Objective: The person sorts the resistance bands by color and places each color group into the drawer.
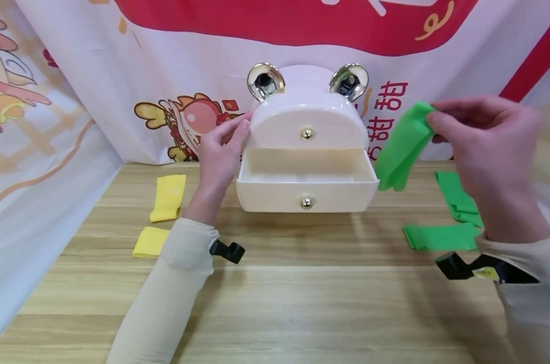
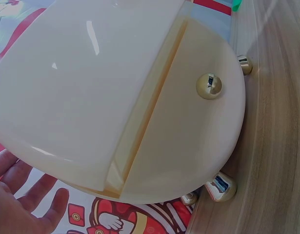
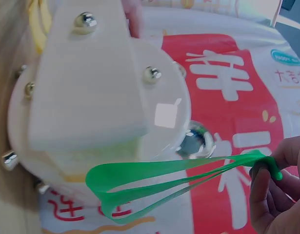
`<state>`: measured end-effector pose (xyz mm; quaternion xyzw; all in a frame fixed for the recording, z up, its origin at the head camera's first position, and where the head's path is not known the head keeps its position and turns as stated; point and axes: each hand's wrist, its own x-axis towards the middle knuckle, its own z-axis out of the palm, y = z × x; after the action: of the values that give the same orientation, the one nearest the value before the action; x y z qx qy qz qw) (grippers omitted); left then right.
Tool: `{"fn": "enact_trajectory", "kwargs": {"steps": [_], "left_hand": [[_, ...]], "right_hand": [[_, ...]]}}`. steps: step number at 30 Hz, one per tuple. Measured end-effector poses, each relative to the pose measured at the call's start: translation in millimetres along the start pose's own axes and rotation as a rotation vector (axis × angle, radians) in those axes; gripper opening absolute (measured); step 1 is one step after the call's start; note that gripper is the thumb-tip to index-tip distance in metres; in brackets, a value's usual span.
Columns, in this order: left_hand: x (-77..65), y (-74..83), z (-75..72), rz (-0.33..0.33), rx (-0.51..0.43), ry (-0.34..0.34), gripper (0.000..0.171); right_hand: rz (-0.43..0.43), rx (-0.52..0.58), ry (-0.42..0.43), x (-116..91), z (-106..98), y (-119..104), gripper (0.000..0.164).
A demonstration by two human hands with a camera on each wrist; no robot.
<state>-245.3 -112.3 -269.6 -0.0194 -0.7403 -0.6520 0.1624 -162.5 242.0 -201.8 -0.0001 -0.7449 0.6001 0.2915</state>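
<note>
A glossy white two-drawer box (image 1: pixel 308 108) with round gold knobs stands at the back of the table. Its upper drawer is closed, and its lower drawer (image 1: pixel 307 196) is pulled out with a bare inside showing. My left hand (image 1: pixel 222 154) rests at the box's left side; in the left wrist view its fingers (image 2: pixel 40 197) are fairly straight and spread. Right of the box, my right hand (image 1: pixel 493 146) pinches the top of a folded green elastic band (image 1: pixel 404 146). The band hangs beside the open drawer, and its loops (image 3: pixel 140 187) show in the right wrist view.
Two folded yellow bands (image 1: pixel 169 197) lie on the table at the left, one partly behind the left sleeve. More folded green bands (image 1: pixel 443 237) lie at the right, under the right hand. A printed cloth (image 1: pixel 202 55) hangs behind the box.
</note>
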Motion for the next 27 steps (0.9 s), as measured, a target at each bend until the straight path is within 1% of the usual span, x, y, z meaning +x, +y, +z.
{"fn": "enact_trajectory", "kwargs": {"steps": [2,4,8,13,15,16,20,23,25,27], "left_hand": [[0.0,0.6,-0.2,0.002,-0.004,0.000,0.031],[0.1,1.0,-0.5,0.003,-0.003,0.002,0.031],[0.5,1.3,-0.9,0.006,0.001,0.004,0.031],[0.9,1.2,-0.9,0.000,0.007,0.003,0.031],[0.9,1.0,-0.8,-0.002,0.007,0.003,0.031],[0.9,0.9,-0.7,-0.003,0.007,0.003,0.031],[0.7,0.0,0.2,-0.006,0.003,-0.002,0.032],[1.2,-0.9,0.3,-0.005,-0.002,-0.001,0.032],[1.4,-1.3,0.2,-0.004,-0.003,0.002,0.031],[1.7,-1.5,0.1,-0.001,-0.003,0.006,0.031]], "right_hand": [[-0.023,-0.011,0.008,3,2,-11,0.037],[-0.051,-0.068,0.018,5,5,-22,0.038],[-0.115,-0.115,0.031,9,10,-38,0.039],[-0.159,-0.107,0.013,9,17,-51,0.033],[-0.153,-0.064,-0.005,8,21,-55,0.031],[-0.152,-0.046,-0.013,7,24,-56,0.032],[-0.131,0.090,-0.061,3,33,-56,0.031],[-0.111,0.111,-0.089,-1,40,-51,0.029],[-0.087,0.090,-0.099,-3,42,-46,0.028],[-0.070,0.038,-0.105,-5,44,-39,0.028]]}}
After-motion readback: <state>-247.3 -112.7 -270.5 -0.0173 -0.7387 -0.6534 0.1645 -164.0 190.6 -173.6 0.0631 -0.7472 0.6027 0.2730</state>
